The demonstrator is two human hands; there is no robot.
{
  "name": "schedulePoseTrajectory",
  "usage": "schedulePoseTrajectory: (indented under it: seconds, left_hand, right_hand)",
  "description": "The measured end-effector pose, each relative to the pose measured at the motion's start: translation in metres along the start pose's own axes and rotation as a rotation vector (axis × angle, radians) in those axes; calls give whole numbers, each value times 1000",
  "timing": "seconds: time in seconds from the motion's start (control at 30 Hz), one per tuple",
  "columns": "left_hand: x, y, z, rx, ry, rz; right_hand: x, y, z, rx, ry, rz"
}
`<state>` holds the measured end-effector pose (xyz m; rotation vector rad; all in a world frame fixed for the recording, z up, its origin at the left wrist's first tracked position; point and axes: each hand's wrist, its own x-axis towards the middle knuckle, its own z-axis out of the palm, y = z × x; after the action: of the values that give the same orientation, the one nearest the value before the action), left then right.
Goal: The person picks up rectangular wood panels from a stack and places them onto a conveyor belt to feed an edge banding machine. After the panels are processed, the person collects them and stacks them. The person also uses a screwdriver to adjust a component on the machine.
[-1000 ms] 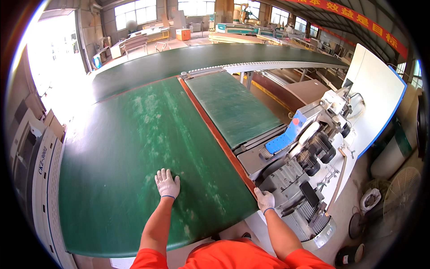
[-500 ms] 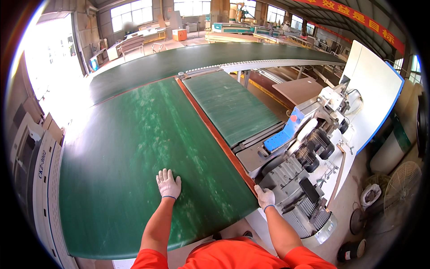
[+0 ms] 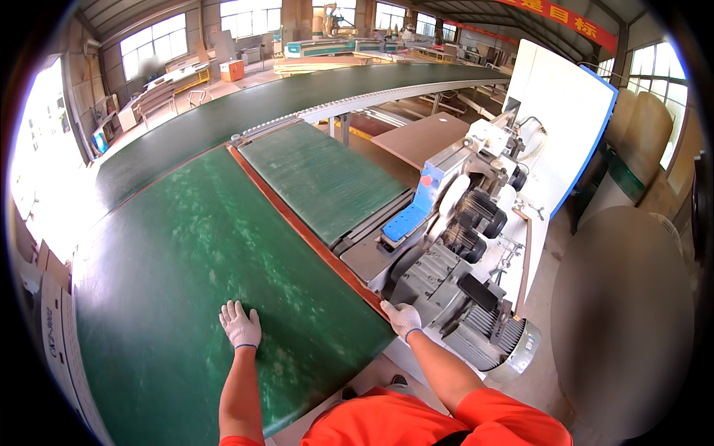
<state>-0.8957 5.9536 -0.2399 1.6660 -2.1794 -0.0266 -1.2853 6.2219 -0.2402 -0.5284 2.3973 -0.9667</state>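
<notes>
At the far left, stacked cartons (image 3: 52, 327) stood by the floor edge, well apart from the work. Next came the big green panel (image 3: 193, 282), lying flat across the table and filling most of the near view. The left hand (image 3: 239, 325), gloved in white, lay flat on the panel's top near its near edge, fingers spread and together with the surface, pressing rather than gripping anything. To its right ran the panel's brown edge (image 3: 305, 232), a long raw strip facing the machine. The right hand (image 3: 402, 318), also gloved, sat at the near corner of that edge, fingers curled over it; whether it truly clamped the board or only steadied it could not be told from this view. Just beside it stood the edge machine (image 3: 461, 245), with grey motors, a blue guard and a red button, and a second green panel (image 3: 320, 178) resting on its feed bed. Further right rose a white board with blue trim (image 3: 565, 111).

The step in hand looked like lining the panel up with the machine's feed. To do it well, the flat left palm should have pushed evenly so the board slid without twisting, while the right hand kept the brown edge parallel to the bed and stayed clear of the motors just beside it
</notes>
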Motion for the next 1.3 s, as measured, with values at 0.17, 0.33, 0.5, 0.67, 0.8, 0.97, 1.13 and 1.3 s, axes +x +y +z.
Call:
schedulePoseTrajectory:
  seconds: [0.17,0.33,0.5,0.67,0.8,0.97,1.13,1.3]
  left_hand:
    - [0,9,-5,-10,-16,8]
    - [-4,10,-7,-13,-9,4]
    - [-5,7,-1,-8,13,12]
    - [-6,11,-5,-6,5,12]
    - [-7,7,-2,-6,14,17]
    - [-7,13,-7,-7,8,22]
    - [-7,12,-3,16,13,27]
    - [-6,16,-5,35,-4,35]
  right_hand:
    - [-8,-8,-11,-27,-41,35]
    - [-16,-16,-16,-31,-66,29]
    - [-12,-13,-15,-65,-75,22]
    - [-11,-12,-16,-82,-71,9]
    - [-11,-12,-15,-70,-79,-4]
    - [-7,-5,-10,-45,-15,-21]
    - [-7,-7,-10,-51,-16,-15]
    - [-7,-6,-12,-25,-27,2]
